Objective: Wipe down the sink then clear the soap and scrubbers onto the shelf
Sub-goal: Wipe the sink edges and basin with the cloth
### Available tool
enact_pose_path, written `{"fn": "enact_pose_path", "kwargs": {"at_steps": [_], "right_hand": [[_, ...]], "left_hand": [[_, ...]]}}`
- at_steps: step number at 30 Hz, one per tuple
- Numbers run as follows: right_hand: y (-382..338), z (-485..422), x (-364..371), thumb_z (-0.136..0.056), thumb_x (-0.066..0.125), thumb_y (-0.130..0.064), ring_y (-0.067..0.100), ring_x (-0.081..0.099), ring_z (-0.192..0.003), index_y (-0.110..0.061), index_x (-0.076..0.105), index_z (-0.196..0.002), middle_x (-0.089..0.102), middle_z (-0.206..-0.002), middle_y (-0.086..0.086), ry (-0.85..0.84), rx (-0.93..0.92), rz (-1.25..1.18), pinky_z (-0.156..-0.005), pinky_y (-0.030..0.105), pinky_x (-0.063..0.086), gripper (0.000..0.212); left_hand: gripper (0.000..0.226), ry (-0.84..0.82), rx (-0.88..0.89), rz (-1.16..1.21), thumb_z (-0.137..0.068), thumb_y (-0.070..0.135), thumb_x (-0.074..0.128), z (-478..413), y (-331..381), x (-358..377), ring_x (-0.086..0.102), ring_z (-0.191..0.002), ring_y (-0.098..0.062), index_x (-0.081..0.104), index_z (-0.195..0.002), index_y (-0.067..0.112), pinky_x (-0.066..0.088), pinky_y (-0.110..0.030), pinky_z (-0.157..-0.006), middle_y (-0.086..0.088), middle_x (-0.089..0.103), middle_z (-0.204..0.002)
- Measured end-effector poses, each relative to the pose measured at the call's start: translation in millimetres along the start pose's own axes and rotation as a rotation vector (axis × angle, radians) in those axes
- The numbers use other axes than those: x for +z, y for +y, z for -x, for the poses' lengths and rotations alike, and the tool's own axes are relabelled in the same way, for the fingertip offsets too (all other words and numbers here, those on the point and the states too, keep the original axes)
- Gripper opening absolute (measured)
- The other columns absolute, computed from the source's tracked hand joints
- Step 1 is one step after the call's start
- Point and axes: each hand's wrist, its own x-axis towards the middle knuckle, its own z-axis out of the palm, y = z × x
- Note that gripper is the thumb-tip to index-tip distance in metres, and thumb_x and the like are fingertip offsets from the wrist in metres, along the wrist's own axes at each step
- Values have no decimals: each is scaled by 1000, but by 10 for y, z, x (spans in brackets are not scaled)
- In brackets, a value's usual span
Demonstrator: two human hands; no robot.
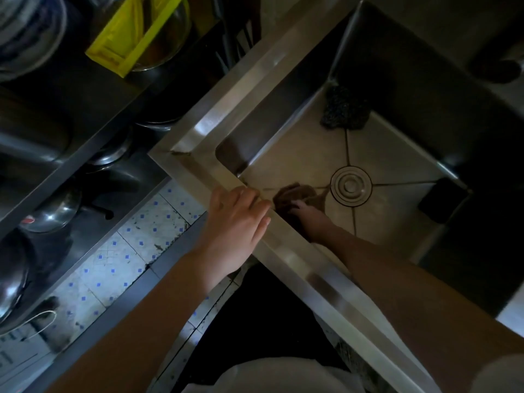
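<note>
Looking straight down into a steel sink (295, 258) here, pretty dim lighting. The left hand (236, 222) lies flat on the near rim, at about 9 o'clock from the drain (351, 186), with the fingers fairly straight and relaxed over the edge and nothing in it. The right hand (310, 221) is down inside the basin at roughly 7 o'clock from the drain, with its fingertips on a brown pad (295, 194) lying on the sink floor just beside the drain. It's blurry and shadowed, so I honestly can't tell if the fingers are curled round the pad or just pressing it flat.

A dark steel wool scrubber (344, 110) sits in the far corner of the basin at 12 o'clock from the drain. A black block (441, 199) sits against the wall at 3 o'clock; could be soap or a sponge, can't say. Off at 10 o'clock there's the shelf (85, 163) with shiny pots (55, 212) and a yellow tray (124, 35), and tiled floor (113, 251) below.
</note>
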Motion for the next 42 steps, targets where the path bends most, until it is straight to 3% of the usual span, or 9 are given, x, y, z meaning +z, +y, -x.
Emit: {"fn": "enact_pose_path", "kwargs": {"at_steps": [7,12,18,23,26,28,31,36,42], "right_hand": [[284,639,146,-96,48,-25,30,55,-115,-13,51,-130,55,-132,9,-197,-3,150,-92,35,43,36],[660,1068,312,-100,38,-27,28,52,-120,-17,46,-135,53,-136,8,-254,-35,368,-96,34,41,38],[993,1260,349,-95,47,-25,29,49,-118,-31,39,-139,22,-151,5,-80,-39,279,-92,35,48,45],[989,1067,456,-99,38,-31,25,54,-114,-21,37,-139,47,-138,10,-89,-194,331,-87,30,42,41],[874,873,408,-94,49,-12,26,46,-125,-24,48,-135,32,-149,7,-108,-116,204,-100,35,42,43],[763,734,311,-89,57,-11,28,43,-127,-28,49,-135,28,-151,7,-99,-98,167,-104,39,42,50],[538,471,166,-87,60,-14,31,43,-127,-28,48,-136,30,-149,10,-59,-122,183,-104,43,43,53],[151,93,49,-90,52,-16,33,49,-119,-24,55,-130,40,-140,11,44,-136,139,-98,42,46,40],[283,201,165,-95,46,-20,32,52,-115,-19,53,-132,40,-142,11,4,-196,213,-97,42,46,38]], "left_hand": [[41,-71,69,-45,-94,36,34,58,-55,-14,47,-117,-28,53,-124,15,30,-48,-94,-10,51,-126],[39,-109,83,-43,-96,37,35,6,145,16,38,-125,-26,48,-129,19,22,-51,-102,-6,43,-134],[37,-68,106,13,-92,33,42,44,451,86,50,-116,-32,58,-118,12,32,-54,-96,-12,54,-124],[37,-37,90,15,-92,34,39,56,578,181,54,-111,-30,62,-113,14,35,-50,-92,-12,57,-120],[40,-33,63,6,-91,36,36,56,580,210,55,-109,-29,62,-113,15,34,-50,-94,-11,57,-121],[40,-29,38,14,-91,37,35,52,591,216,54,-110,-30,62,-113,16,32,-50,-95,-11,57,-122],[39,-7,14,13,-91,35,37,59,615,224,53,-113,-30,62,-112,15,31,-50,-95,-11,56,-123],[40,11,-38,11,-93,37,34,137,565,231,49,-117,-27,59,-116,17,29,-49,-96,-9,53,-125],[41,13,-81,28,-93,36,32,204,535,239,49,-118,-28,58,-119,19,31,-53,-95,-8,53,-125]]}}
